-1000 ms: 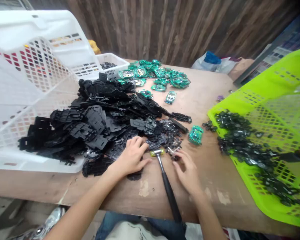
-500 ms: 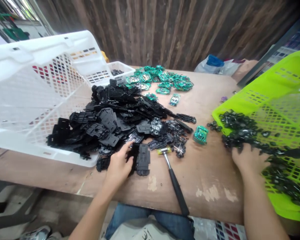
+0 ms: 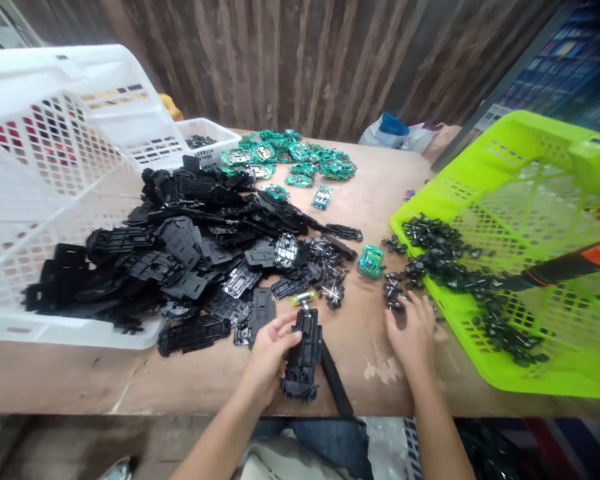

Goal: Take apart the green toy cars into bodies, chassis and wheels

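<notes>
Brown tabletop (image 3: 370,327), black chassis (image 3: 303,360) gripped in left fingers (image 3: 280,325), right fingers (image 3: 416,308) curled at wheels (image 3: 393,283), their hold unclear

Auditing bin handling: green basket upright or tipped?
Tipped: the green basket lies on its side, with black wheel sets trailing over its lower edge onto the table.

Chassis plates (image 3: 185,240) lie from the left basket (image 3: 40,63) onto the workbench (image 3: 385,173), toy car bodies (image 3: 337,165) behind. Wheel axles (image 3: 505,337) lie in the right basket (image 3: 523,150), a hammer (image 3: 336,383) between.
</notes>
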`<state>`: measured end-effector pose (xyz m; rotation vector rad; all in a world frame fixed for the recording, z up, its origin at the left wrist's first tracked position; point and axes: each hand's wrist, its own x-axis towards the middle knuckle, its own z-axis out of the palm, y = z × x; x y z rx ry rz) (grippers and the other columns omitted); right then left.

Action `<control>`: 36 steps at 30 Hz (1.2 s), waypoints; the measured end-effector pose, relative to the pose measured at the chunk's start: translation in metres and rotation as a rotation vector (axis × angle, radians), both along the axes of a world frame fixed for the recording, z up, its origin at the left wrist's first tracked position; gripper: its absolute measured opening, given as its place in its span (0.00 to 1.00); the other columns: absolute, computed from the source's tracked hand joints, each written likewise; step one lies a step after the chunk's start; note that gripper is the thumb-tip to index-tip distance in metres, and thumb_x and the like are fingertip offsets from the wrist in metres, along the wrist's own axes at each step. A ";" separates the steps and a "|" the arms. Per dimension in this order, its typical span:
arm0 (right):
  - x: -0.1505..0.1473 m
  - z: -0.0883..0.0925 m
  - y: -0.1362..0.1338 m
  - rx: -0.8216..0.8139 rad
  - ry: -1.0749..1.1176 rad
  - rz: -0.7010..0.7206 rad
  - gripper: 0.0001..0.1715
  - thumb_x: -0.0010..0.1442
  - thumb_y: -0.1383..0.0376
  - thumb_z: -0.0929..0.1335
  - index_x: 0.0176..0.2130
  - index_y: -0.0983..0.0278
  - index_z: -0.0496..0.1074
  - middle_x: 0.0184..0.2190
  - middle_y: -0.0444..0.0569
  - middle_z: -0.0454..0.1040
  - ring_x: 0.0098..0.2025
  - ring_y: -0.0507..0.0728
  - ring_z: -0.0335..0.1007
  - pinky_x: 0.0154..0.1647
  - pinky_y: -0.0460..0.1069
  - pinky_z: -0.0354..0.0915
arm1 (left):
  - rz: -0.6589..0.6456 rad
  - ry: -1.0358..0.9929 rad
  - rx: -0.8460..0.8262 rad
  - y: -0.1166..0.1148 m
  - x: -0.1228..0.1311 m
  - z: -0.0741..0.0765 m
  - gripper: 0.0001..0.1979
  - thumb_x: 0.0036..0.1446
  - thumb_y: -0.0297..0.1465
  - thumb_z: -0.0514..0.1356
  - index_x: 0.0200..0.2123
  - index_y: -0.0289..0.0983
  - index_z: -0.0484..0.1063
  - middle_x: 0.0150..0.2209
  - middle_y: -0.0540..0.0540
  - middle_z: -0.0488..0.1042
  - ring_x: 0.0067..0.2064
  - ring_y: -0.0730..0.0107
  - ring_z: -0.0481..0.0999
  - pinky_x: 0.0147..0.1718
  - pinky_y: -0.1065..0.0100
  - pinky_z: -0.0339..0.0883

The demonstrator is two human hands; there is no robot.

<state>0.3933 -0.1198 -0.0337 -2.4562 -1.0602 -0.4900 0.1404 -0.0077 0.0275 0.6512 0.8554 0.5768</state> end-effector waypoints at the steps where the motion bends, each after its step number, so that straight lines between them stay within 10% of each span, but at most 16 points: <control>1: 0.000 0.000 -0.005 0.026 0.009 -0.002 0.20 0.57 0.61 0.61 0.49 0.61 0.67 0.55 0.57 0.65 0.59 0.67 0.53 0.52 0.64 0.53 | -0.010 -0.005 -0.040 -0.004 0.004 -0.003 0.22 0.43 0.27 0.67 0.45 0.32 0.70 0.36 0.43 0.79 0.33 0.68 0.78 0.34 0.70 0.72; 6: 0.007 0.003 -0.029 0.032 0.052 -0.121 0.17 0.57 0.62 0.61 0.43 0.64 0.70 0.49 0.61 0.65 0.52 0.68 0.60 0.48 0.61 0.55 | -0.043 0.010 -0.103 -0.012 0.013 -0.011 0.23 0.44 0.30 0.67 0.46 0.33 0.69 0.32 0.45 0.79 0.27 0.70 0.77 0.30 0.68 0.72; 11: 0.010 0.004 -0.025 0.015 -0.027 -0.107 0.17 0.60 0.58 0.61 0.41 0.65 0.72 0.41 0.59 0.69 0.47 0.67 0.61 0.46 0.58 0.54 | -0.071 0.055 0.075 -0.011 0.012 -0.017 0.31 0.37 0.26 0.71 0.48 0.33 0.69 0.45 0.39 0.77 0.42 0.63 0.77 0.41 0.66 0.70; 18: 0.010 0.006 0.010 -0.287 -0.123 -0.024 0.16 0.59 0.59 0.62 0.42 0.66 0.71 0.39 0.58 0.73 0.44 0.66 0.60 0.42 0.57 0.49 | -0.094 0.171 0.342 -0.015 0.010 -0.019 0.13 0.42 0.28 0.66 0.34 0.35 0.69 0.35 0.46 0.76 0.40 0.63 0.75 0.41 0.66 0.67; 29: -0.029 0.000 -0.001 0.030 -0.021 0.098 0.15 0.60 0.65 0.60 0.45 0.66 0.69 0.45 0.56 0.74 0.48 0.62 0.63 0.47 0.55 0.53 | -0.153 0.246 0.459 -0.011 0.007 -0.028 0.10 0.45 0.28 0.63 0.33 0.35 0.68 0.33 0.48 0.72 0.38 0.65 0.71 0.39 0.67 0.64; 36: -0.031 0.010 0.016 -0.066 0.168 0.197 0.15 0.60 0.61 0.62 0.41 0.66 0.73 0.42 0.58 0.74 0.47 0.66 0.64 0.48 0.60 0.53 | -0.148 0.231 0.472 -0.013 0.007 -0.030 0.09 0.45 0.28 0.63 0.33 0.36 0.68 0.33 0.48 0.72 0.38 0.64 0.72 0.39 0.67 0.65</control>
